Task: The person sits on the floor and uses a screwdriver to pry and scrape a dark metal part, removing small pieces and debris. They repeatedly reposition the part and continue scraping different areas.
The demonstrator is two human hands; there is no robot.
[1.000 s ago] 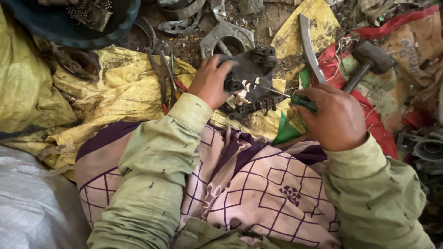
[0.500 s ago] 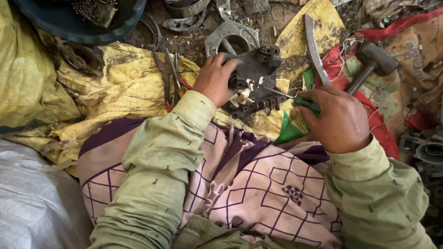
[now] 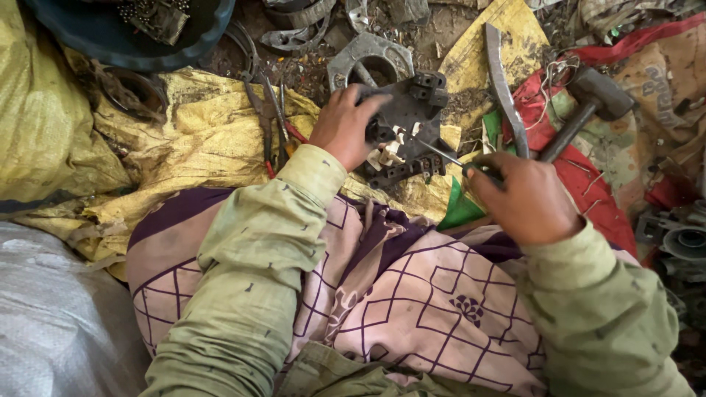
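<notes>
Mid-prying: left hand (image 3: 344,126) clenched on dark metal bracket (image 3: 409,125) resting on yellow sacking (image 3: 206,132) above the lap, right hand (image 3: 523,197) gripping screwdriver (image 3: 452,158), tip at bracket; probably calling for steady leverage next.

Likely scrapyard; metal scrap (image 3: 368,59), hammer (image 3: 588,103)

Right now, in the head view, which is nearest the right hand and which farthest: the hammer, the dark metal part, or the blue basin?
From the right hand:
1. Hammer, just above it on the red cloth.
2. Dark metal part, to its left, gripped by the left hand; close to the hammer's distance.
3. Blue basin, far top left.
</notes>
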